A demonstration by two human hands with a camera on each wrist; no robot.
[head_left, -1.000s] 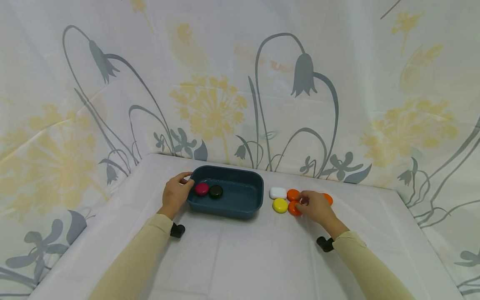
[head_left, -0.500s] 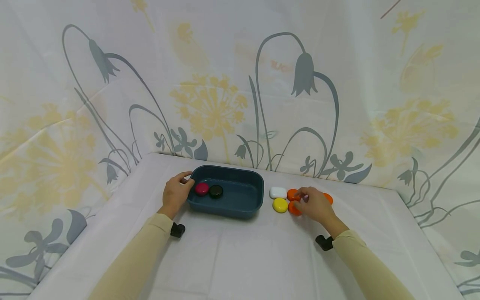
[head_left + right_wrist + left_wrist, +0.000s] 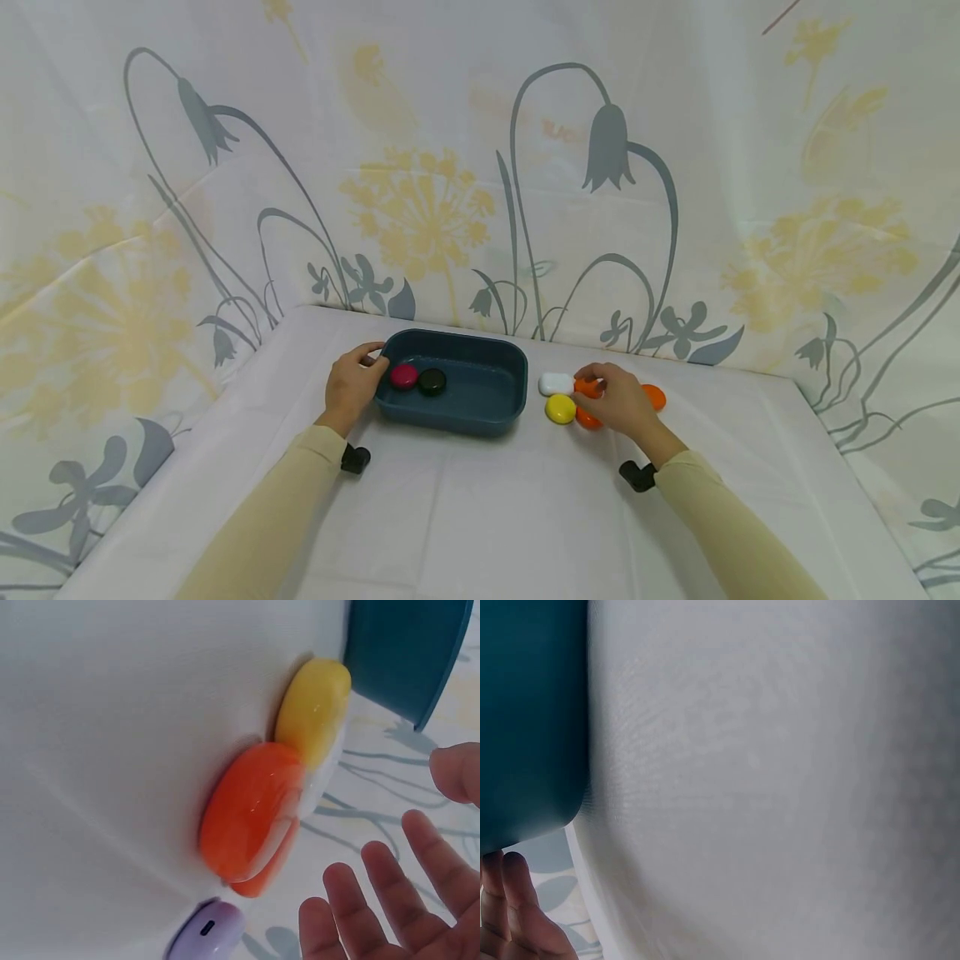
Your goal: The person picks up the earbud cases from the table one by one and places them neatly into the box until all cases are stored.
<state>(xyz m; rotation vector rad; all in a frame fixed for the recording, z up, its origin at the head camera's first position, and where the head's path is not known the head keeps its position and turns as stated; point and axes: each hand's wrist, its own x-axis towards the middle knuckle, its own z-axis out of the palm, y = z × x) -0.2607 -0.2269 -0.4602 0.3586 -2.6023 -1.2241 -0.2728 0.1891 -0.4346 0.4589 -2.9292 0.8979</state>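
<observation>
At the left end of a dark teal rectangular dish (image 3: 472, 425), my left hand (image 3: 350, 390) holds the rim, thumb over the edge; its fingers (image 3: 517, 900) show outside the wall in the left wrist view. Inside lie a glossy crimson round piece (image 3: 404, 377) and a black one (image 3: 432, 382). My right hand (image 3: 621, 404) hovers over the loose pieces, thumb and fingers (image 3: 390, 881) apart with nothing between them. Nearest to it is an orange rounded piece (image 3: 251, 814), with another orange piece (image 3: 266, 866) behind. A purple piece (image 3: 210, 930) with a small black slot is hidden in the head view.
Right of the dish, a yellow piece (image 3: 561, 409) and a white piece (image 3: 556, 384) lie beside the orange ones. Another orange piece (image 3: 655, 397) sits farther right. A white cloth (image 3: 495, 517) covers the table; a patterned curtain (image 3: 465, 167) hangs behind.
My right hand has shifted a little left and away from me, over the orange pieces, uncovering more of the far right orange piece. The left hand and dish have stayed put.
</observation>
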